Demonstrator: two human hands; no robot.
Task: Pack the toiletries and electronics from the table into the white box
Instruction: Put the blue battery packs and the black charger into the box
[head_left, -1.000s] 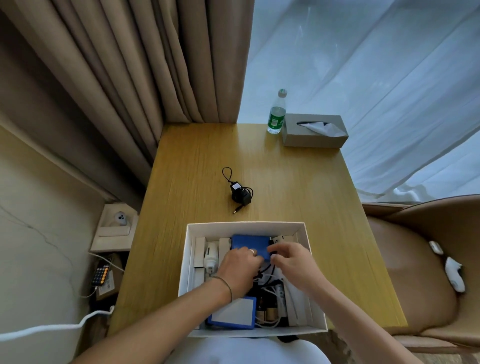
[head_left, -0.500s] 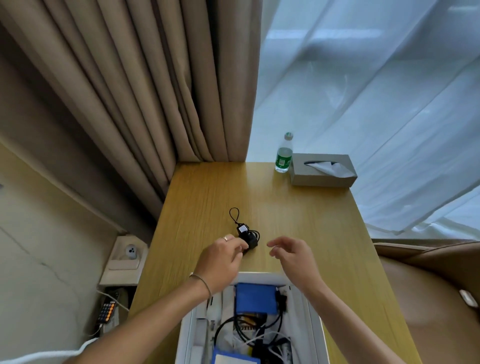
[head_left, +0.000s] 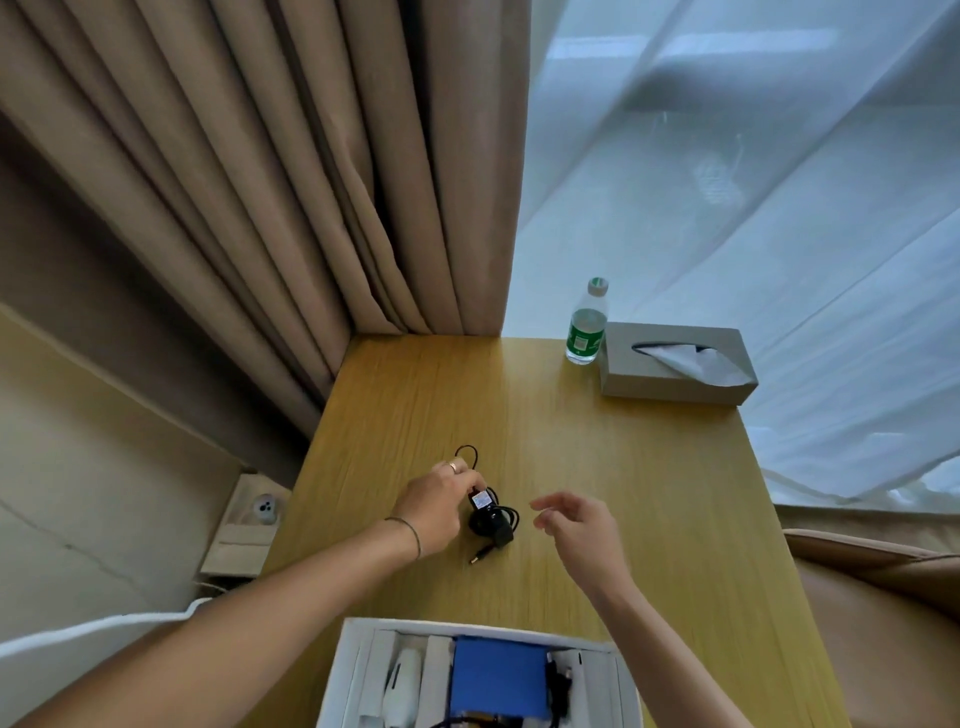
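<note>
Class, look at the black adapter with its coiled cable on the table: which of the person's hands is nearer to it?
Left. The left hand touches the black adapter from its left side, fingers at its top. The right hand hovers apart on its right, holding nothing.

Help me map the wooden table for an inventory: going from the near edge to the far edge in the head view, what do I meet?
Open white cardboard box → black power adapter with coiled cable, touched by the left hand → grey tissue box → clear plastic water bottle with green label.
</note>
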